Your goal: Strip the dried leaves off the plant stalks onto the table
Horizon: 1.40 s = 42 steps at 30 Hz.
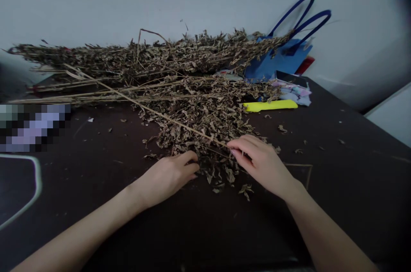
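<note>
Between thumb and fingertips, my right hand (pixel 261 163) pinches one end of a long, thin dried stem (pixel 160 114). The stem is mostly bare and slants up to the far left, over a loose heap of dried leaves (pixel 205 113). My left hand (pixel 170 175) is at the heap's near left edge, below the stem, with its fingers curled in. Whether anything is between those fingers is hidden. A few crumpled leaves (pixel 229 173) lie on the dark table between both hands.
Behind the heap, bundled dried leafy stalks (pixel 154 58) lie along the wall. At the right are a blue bag (pixel 272 62) with handles, a phone (pixel 290 78) on a cloth, and a yellow object (pixel 271 105). A pale-edged item (pixel 38 178) sits at the left. Leaf scraps dot the table (pixel 192 233).
</note>
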Available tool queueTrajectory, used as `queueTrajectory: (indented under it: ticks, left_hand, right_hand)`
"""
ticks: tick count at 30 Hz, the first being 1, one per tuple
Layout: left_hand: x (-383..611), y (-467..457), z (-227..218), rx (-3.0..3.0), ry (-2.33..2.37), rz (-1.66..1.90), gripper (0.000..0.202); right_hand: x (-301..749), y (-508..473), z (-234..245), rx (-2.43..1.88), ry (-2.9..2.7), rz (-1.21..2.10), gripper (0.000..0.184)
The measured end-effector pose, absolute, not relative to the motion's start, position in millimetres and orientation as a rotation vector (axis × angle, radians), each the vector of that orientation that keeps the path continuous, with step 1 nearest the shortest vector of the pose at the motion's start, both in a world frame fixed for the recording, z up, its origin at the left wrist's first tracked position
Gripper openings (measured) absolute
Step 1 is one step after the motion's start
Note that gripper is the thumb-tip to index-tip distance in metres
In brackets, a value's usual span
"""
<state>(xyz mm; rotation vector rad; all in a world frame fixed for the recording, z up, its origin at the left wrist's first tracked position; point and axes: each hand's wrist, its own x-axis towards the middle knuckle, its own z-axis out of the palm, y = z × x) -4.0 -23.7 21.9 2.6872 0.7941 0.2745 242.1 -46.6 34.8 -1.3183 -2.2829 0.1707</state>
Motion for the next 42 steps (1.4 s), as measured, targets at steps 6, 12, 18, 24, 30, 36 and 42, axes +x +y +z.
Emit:
queueTrajectory:
  ticks: [6, 12, 18, 24, 30, 36, 42]
  left_hand:
    - [-4.1, -24.5, 22.7, 2.348, 1.09, 0.769, 0.012]
    - [-3.8, -25.2, 26.9, 2.049, 0.995, 0.722, 0.017]
    - [-2.4, -25.7, 22.0, 2.05, 1.003, 0.709, 0.023]
    - [-5.3, -21.4, 21.6, 2.162, 1.113, 0.702, 0.023]
    - [-8.5, -20.5, 22.9, 2.367, 1.193, 0.718, 0.021]
    - [-11.0, -22.6, 33.8, 2.389, 1.151, 0.587, 0.018]
    - [-18.5, -24.3, 36.3, 2.387, 0.96, 0.015, 0.024]
  right_hand:
    - [233.9, -49.9, 30.4, -1.221, -2.253, 0.089, 0.017]
    - [224.1, -53.4, 24.4, -1.188, -2.284, 0.082, 0.019]
    - [225.9, -51.7, 22.1, -1.234, -2.264, 0.03, 0.02]
    - [235.4, -47.8, 27.5, -1.298, -2.128, -0.032, 0.016]
    - [250.6, -50.3, 44.0, -1.439, -1.767, 0.131, 0.012]
    - [264.3, -44.4, 50.6, -1.322, -1.329, 0.469, 0.013]
    - [268.3, -38.9, 52.7, -1.248, -1.276, 0.697, 0.011]
